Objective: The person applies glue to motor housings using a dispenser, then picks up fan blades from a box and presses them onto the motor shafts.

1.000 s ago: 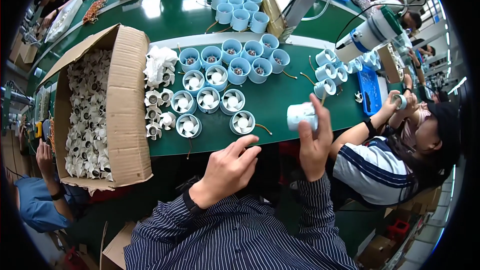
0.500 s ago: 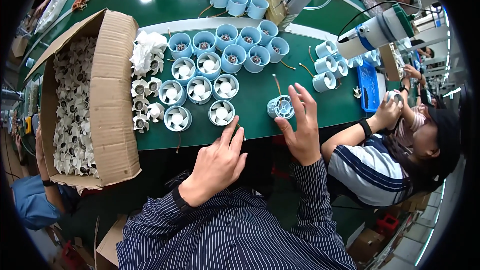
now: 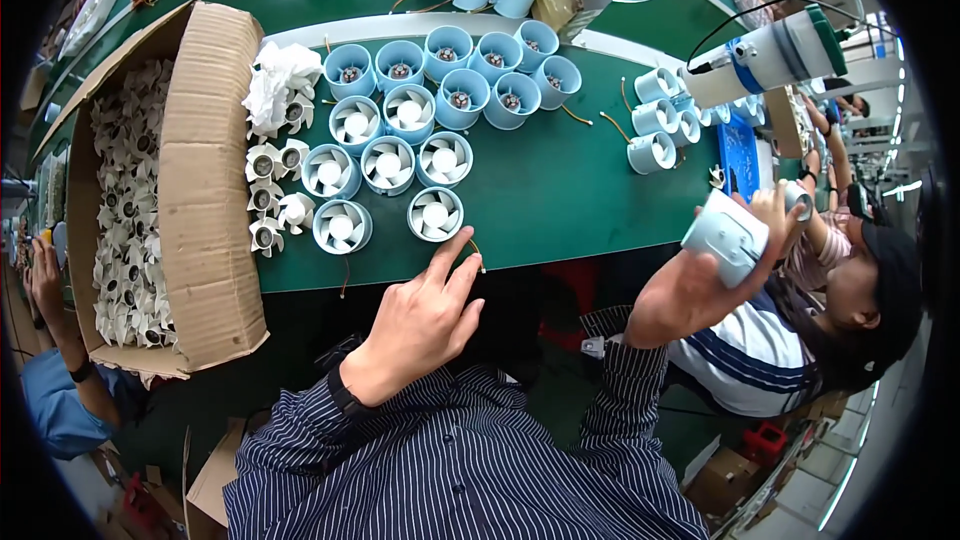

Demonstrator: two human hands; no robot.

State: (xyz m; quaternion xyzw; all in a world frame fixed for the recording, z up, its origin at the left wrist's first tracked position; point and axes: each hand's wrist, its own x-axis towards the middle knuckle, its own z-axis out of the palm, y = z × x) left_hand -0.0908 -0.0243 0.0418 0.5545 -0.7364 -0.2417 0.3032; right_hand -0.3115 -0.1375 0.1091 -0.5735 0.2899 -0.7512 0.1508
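My right hand (image 3: 675, 298) grips a light-blue fan housing (image 3: 724, 236), raised off the table at the right, its outer wall showing. My left hand (image 3: 418, 315) lies near the front table edge, index and middle fingers stretched out. Its index fingertip is at the lower right rim of a blue fan housing with a white impeller (image 3: 436, 214). A thin wire (image 3: 477, 252) from that housing runs by the fingers. Several more housings with white impellers (image 3: 388, 165) stand behind and to the left. Further back, several housings (image 3: 460, 98) show bare motor parts inside.
A cardboard box (image 3: 215, 190) of loose white impellers stands at the left, more impellers (image 3: 265, 197) beside it. At the right are housings on their sides (image 3: 652, 152), a blue tray (image 3: 738, 155), a white cylindrical device (image 3: 765, 58) and a co-worker (image 3: 775, 330) close by.
My right hand has taken hold of the blue housing that lay on the table and carried it up and rightward. My left hand stays at the same housing; the view has shifted slightly.
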